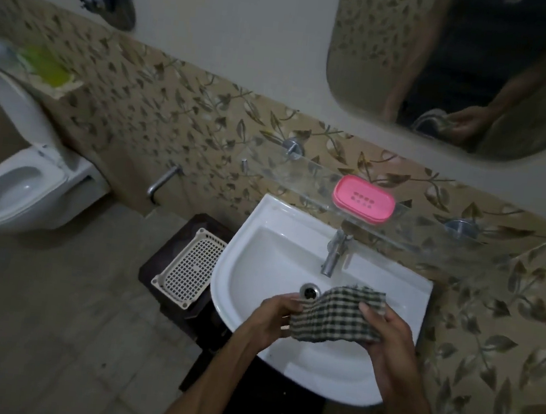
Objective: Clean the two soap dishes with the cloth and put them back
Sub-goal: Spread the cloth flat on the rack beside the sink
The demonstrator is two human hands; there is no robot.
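Both hands over basin (261, 239): left hand (275, 312) and right hand (386, 339) each gripping checked cloth (337, 316), likely wrapped round second soap dish, hidden. Pink soap dish (363, 204) on glass shelf (432, 231), apart, above tap (334, 251).

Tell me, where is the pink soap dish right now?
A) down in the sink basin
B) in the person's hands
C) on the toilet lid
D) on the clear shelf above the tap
D: the pink soap dish sits on the clear shelf above the tap.
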